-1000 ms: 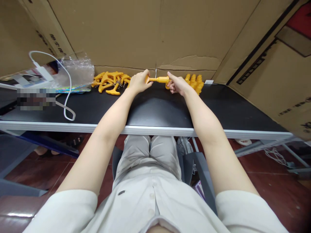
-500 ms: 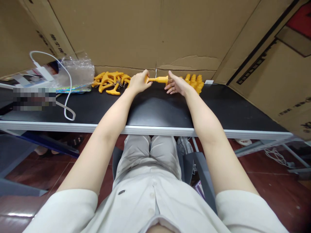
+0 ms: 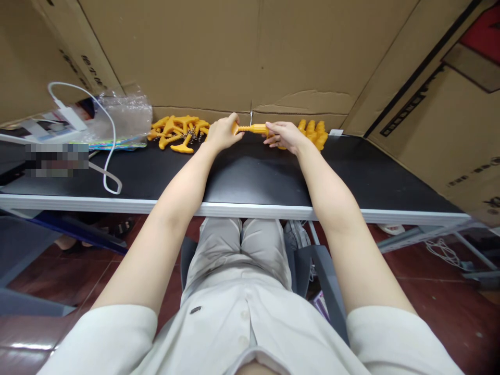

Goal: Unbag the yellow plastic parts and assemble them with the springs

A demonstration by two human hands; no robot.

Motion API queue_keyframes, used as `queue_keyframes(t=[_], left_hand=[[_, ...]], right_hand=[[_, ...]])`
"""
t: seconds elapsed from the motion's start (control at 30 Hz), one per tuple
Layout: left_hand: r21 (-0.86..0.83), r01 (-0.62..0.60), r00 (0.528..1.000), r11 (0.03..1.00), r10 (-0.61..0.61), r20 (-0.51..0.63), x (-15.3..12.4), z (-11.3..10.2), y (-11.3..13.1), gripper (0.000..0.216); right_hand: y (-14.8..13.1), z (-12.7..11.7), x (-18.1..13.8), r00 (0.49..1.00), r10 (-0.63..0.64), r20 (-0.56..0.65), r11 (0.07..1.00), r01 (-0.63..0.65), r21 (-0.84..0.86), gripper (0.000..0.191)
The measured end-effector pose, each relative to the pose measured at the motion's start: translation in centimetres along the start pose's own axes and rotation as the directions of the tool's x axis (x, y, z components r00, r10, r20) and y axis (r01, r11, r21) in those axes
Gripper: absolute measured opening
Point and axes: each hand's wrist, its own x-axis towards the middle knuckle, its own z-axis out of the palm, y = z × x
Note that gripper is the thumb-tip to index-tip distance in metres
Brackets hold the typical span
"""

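My left hand (image 3: pixel 224 133) is closed around the T-handle of a yellow corkscrew (image 3: pixel 245 128), whose ribbed shank points to the right. A yellow plastic sleeve (image 3: pixel 258 128) sits in line on the shank's end, over the place of the metal spiral, which I cannot see. My right hand (image 3: pixel 288 137) pinches the sleeve's wider far end between thumb and fingers. Beside my left hand lies a heap of yellow T-handled corkscrews (image 3: pixel 182 148), several with bare metal spirals. Close by my right hand, several yellow sleeves (image 3: pixel 314 134) lie in a group, partly behind that hand.
The black table (image 3: pixel 258 179) has a metal front edge (image 3: pixel 258 210). Cardboard walls (image 3: pixel 219 57) stand behind it and to the right. At the left are a clear plastic bag (image 3: pixel 124 115), a white cable (image 3: pixel 113 140) and a white adapter (image 3: pixel 74 119).
My right hand's fingers, spread around the sleeve's end before, have closed on it. My left hand and the corkscrew have stayed in place.
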Motion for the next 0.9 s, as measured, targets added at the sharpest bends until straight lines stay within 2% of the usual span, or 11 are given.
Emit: queue_keyframes(t=[0.53,0.9], left_hand=[[0.014,0.012,1.000,1.000,-0.012,0.005,-0.07,-0.06,0.22,0.056],[0.023,0.028,0.999,0.999,-0.029,0.035,-0.21,-0.26,0.49,0.058]], right_hand=[[-0.06,0.06,0.24,1.000,-0.027,0.005,0.999,0.027,-0.041,0.048],[-0.49,0.34,-0.23,0.999,0.027,-0.036,1.000,-0.027,0.005,0.046]])
